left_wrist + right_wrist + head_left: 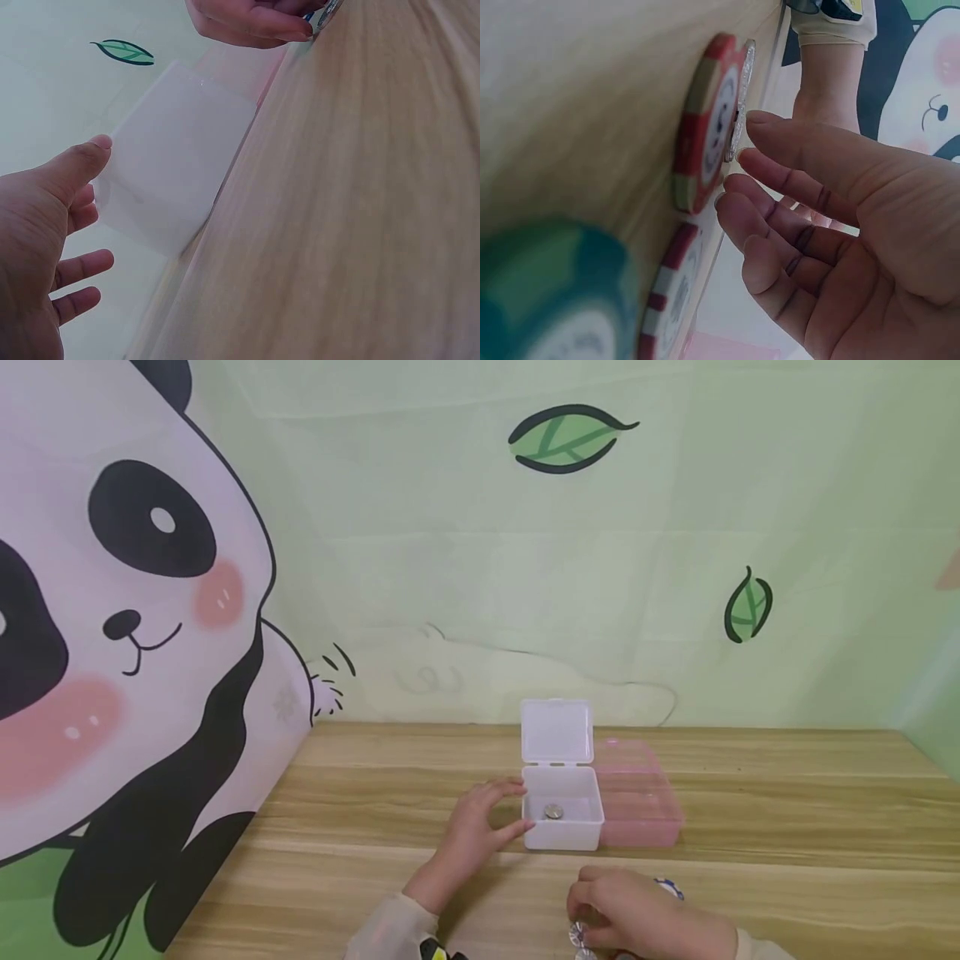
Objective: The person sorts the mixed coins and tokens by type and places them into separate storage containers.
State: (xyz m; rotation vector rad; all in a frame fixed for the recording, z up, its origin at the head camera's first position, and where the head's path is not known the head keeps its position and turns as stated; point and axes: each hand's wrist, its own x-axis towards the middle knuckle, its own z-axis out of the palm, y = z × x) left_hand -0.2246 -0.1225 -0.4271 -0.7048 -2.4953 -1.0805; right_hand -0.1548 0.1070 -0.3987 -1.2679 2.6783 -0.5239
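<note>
A small white box stands with its lid raised, and a silvery disc lies inside. My left hand is at its left side, thumb at the front corner and fingers by the left rim; the left wrist view shows the thumb against the white box, the other fingers spread. Nearer me, my right hand is beside shiny silver discs on the table. In the right wrist view, its thumb and forefinger tips are at the silver disc's edge, slightly apart; contact is unclear.
A translucent pink box adjoins the white box's right side. A blue-and-white chip lies partly behind my right hand. The right wrist view shows a red-and-tan chip, a red-and-white chip and a green chip. A panda-printed cloth stands behind.
</note>
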